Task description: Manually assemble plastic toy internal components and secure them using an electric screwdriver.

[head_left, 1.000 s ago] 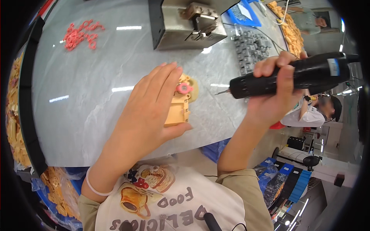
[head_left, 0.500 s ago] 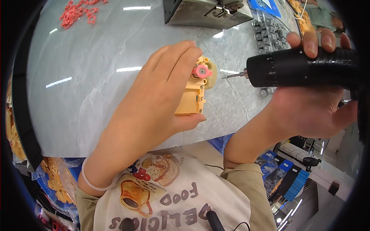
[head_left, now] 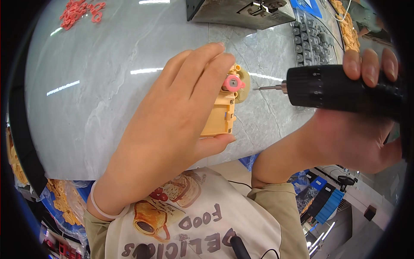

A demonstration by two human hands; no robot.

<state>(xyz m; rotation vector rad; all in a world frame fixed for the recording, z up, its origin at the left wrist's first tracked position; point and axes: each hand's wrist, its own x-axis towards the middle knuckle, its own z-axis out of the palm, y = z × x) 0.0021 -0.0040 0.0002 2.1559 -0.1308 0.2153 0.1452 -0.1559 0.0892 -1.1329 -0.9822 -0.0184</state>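
Observation:
My left hand (head_left: pixel 172 125) grips a small orange plastic housing (head_left: pixel 221 117) on the grey marble table (head_left: pixel 108 86), fingers over its top and thumb under its near end. A pink round part (head_left: pixel 233 83) sits on the housing's far end, beside a pale yellow disc (head_left: pixel 242 86). My right hand (head_left: pixel 345 129) holds a black electric screwdriver (head_left: pixel 340 90) level, its thin metal bit (head_left: pixel 267 88) pointing left and ending a short way right of the pink part.
A grey metal fixture (head_left: pixel 241 11) stands at the table's far edge. A heap of red plastic rings (head_left: pixel 79 11) lies far left. A tray of dark grey parts (head_left: pixel 312 41) sits far right, and bags of orange parts (head_left: pixel 60 198) hang below the table's near edge.
The view has closed in on the hands. The screwdriver has come lower and nearer the housing, its bit now level with the pink part. My left hand keeps its grip.

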